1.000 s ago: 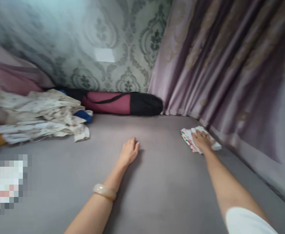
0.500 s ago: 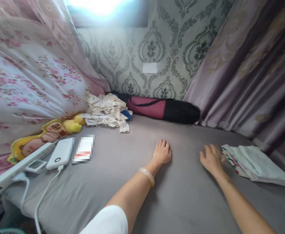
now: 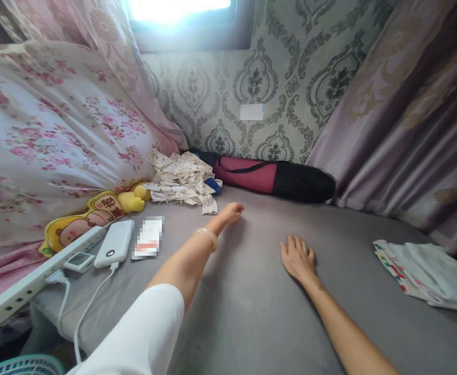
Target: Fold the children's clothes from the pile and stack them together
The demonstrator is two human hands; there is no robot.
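On grey sheet (image 3: 247, 317), right fingers (image 3: 297, 244) apart

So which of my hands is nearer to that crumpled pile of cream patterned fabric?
Left. Your left hand is just to the right of the crumpled cream patterned fabric pile; your right hand is palm down, farther right and closer to you.
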